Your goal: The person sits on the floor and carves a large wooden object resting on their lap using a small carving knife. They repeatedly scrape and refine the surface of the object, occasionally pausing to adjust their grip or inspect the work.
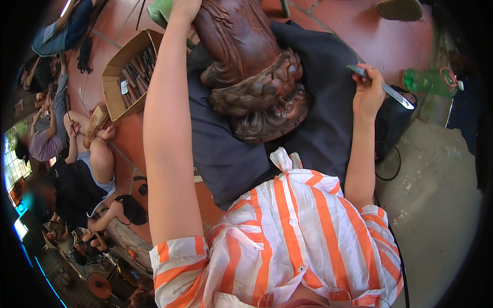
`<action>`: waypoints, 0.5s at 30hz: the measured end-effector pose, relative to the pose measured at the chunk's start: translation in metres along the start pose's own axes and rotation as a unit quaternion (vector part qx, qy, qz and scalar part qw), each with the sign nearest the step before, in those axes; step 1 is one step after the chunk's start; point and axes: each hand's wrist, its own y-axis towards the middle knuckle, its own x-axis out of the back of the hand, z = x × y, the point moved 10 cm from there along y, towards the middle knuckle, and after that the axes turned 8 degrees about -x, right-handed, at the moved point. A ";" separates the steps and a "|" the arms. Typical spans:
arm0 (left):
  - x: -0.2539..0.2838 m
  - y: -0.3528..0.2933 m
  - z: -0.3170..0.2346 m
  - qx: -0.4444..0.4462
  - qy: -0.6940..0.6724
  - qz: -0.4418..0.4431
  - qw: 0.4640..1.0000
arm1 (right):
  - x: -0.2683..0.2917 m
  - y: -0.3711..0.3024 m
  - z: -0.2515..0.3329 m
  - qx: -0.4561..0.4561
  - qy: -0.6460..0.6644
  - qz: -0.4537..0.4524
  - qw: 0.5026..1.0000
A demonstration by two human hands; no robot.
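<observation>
A dark reddish-brown carved wooden statue (241,61) lies across the black cloth (221,164) on my lap. Its smooth, draped body runs up out of the picture. Rounded, knobbly carving covers the base nearest me. My left arm reaches along the statue's left side, and my left hand (186,9) is at its upper part. The picture's top edge cuts off those fingers, so their grip is hidden. Off to the statue's right, my right hand (367,92) is closed round a slim metal blade (398,97). The shiny, curved end points down and right, away from the wood.
A cardboard box (110,82) of wooden-handled tools stands on the red tile floor at left. A green plastic bottle (429,82) lies beyond my right hand. At left a seated person (82,174) holds a piece of wood; more people sit farther off. A sandal (399,9) shows at top right.
</observation>
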 end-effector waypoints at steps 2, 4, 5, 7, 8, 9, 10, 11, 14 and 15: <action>-0.001 0.001 0.000 -0.007 -0.001 0.001 1.000 | -0.002 0.000 0.000 0.004 -0.015 0.002 1.000; -0.005 0.002 0.000 -0.006 -0.002 0.004 1.000 | 0.001 0.001 0.001 0.008 -0.021 0.001 1.000; -0.006 0.001 -0.001 -0.006 -0.001 0.003 1.000 | 0.001 0.001 0.001 0.010 -0.024 0.003 1.000; -0.006 0.001 -0.004 -0.011 0.010 0.007 1.000 | 0.003 0.003 0.000 0.011 -0.030 -0.001 0.999; -0.004 0.001 -0.006 -0.013 0.018 0.006 1.000 | 0.002 0.003 0.000 0.011 -0.033 -0.001 0.999; -0.003 0.000 -0.005 -0.009 0.017 0.005 1.000 | 0.000 0.003 0.000 0.010 -0.037 0.001 0.999; -0.001 0.000 -0.005 -0.006 0.015 0.004 1.000 | -0.001 0.003 0.000 0.010 -0.040 0.002 0.999; -0.002 -0.001 -0.004 -0.002 0.013 0.004 1.000 | -0.002 0.003 0.001 0.011 -0.045 0.001 0.999; -0.003 -0.001 -0.002 0.001 0.005 0.005 1.000 | -0.007 -0.002 0.003 0.016 -0.062 0.011 0.998; -0.003 -0.001 -0.002 -0.001 0.005 0.005 1.000 | -0.011 -0.009 0.001 0.001 -0.087 0.020 0.996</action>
